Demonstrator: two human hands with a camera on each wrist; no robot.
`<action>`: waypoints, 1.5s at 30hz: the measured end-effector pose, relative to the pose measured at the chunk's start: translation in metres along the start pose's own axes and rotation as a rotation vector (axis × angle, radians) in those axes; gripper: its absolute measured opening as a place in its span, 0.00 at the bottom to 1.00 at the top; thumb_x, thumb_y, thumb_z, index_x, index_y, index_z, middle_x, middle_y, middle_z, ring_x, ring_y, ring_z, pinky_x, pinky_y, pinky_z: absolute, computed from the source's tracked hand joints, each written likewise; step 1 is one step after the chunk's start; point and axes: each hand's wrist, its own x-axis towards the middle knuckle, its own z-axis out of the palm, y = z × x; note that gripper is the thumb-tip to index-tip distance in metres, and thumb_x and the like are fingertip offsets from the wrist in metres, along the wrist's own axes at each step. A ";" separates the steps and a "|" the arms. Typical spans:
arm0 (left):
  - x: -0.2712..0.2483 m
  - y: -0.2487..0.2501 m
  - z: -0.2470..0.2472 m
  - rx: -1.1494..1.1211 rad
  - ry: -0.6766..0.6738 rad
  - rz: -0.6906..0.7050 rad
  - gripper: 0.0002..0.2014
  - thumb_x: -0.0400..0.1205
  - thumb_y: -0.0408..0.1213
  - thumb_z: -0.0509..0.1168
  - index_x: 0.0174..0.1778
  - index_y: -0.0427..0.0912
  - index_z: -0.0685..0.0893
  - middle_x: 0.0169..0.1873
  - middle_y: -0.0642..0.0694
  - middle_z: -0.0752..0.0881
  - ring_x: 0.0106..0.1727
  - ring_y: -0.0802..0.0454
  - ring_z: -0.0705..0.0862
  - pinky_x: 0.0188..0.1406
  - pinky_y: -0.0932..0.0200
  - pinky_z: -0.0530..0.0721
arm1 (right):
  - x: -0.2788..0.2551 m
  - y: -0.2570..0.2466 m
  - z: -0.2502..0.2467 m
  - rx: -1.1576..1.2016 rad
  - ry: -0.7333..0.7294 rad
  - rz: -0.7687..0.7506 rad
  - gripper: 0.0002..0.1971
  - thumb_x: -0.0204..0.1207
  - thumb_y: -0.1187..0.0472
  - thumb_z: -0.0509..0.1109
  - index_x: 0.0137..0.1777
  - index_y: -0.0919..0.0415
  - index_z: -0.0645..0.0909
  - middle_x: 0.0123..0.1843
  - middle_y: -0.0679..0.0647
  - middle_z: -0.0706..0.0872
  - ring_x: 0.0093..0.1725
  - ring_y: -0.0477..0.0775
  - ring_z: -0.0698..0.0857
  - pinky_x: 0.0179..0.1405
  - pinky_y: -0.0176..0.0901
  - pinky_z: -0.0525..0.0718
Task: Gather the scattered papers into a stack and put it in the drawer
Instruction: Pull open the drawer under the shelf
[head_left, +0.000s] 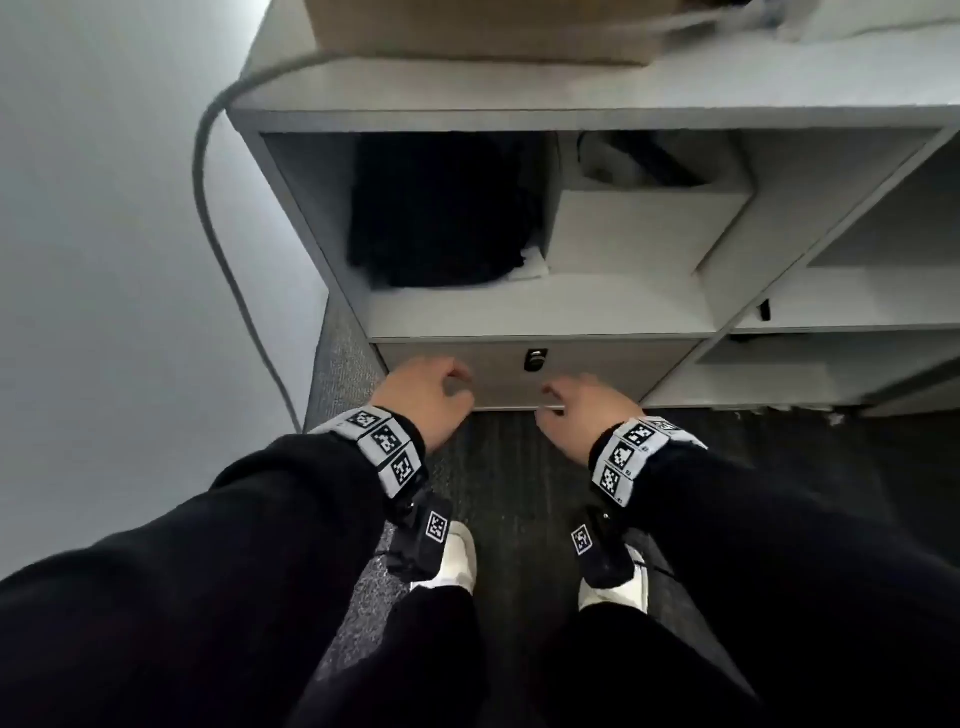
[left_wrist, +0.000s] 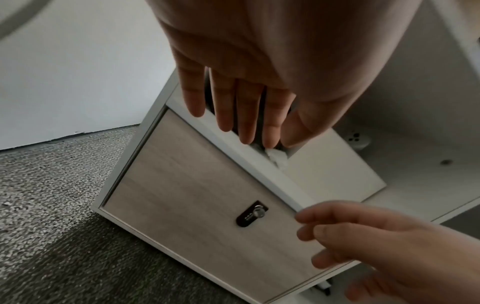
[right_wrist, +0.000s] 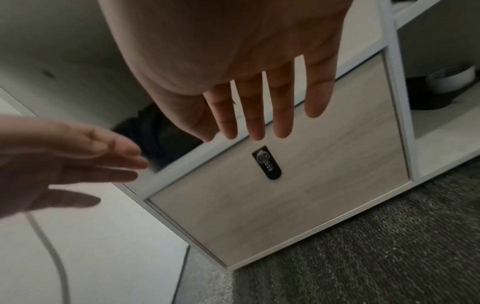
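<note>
The drawer (head_left: 597, 371) sits closed at the bottom of a white shelf unit, its pale wood front (left_wrist: 187, 185) (right_wrist: 311, 185) carrying a black lock (head_left: 535, 359) (left_wrist: 251, 214) (right_wrist: 267, 162). My left hand (head_left: 431, 397) (left_wrist: 241, 107) hovers in front of the drawer's left part, fingers straight and empty. My right hand (head_left: 576, 410) (right_wrist: 259, 111) hovers before its lower middle, fingers straight, holding nothing. Neither hand visibly touches the front. No papers show in any view.
Above the drawer, an open shelf holds a dark bag (head_left: 441, 208) and a white box (head_left: 639, 228). A grey cable (head_left: 218, 218) hangs down the left wall. A cardboard box (head_left: 478, 26) stands on the unit's top. My feet (head_left: 452, 558) stand on dark carpet.
</note>
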 end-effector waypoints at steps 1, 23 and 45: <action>0.009 -0.003 0.005 0.015 -0.018 -0.013 0.16 0.80 0.42 0.63 0.64 0.52 0.82 0.65 0.48 0.82 0.53 0.48 0.81 0.60 0.54 0.78 | 0.011 0.001 0.005 -0.017 -0.026 -0.005 0.28 0.76 0.43 0.58 0.76 0.45 0.69 0.76 0.54 0.75 0.70 0.61 0.80 0.69 0.52 0.79; 0.028 -0.061 0.051 0.302 0.055 0.011 0.37 0.74 0.46 0.65 0.80 0.58 0.61 0.85 0.52 0.53 0.85 0.47 0.50 0.79 0.35 0.55 | 0.058 0.018 0.040 -0.117 -0.134 -0.036 0.26 0.76 0.46 0.60 0.75 0.47 0.70 0.73 0.54 0.77 0.64 0.58 0.82 0.59 0.45 0.81; -0.078 -0.029 0.035 0.532 -0.415 -0.127 0.23 0.80 0.45 0.57 0.71 0.48 0.78 0.67 0.44 0.83 0.66 0.44 0.81 0.63 0.52 0.81 | -0.123 0.085 0.009 -0.216 -0.179 0.128 0.31 0.73 0.43 0.58 0.79 0.46 0.67 0.80 0.46 0.71 0.75 0.55 0.73 0.69 0.57 0.78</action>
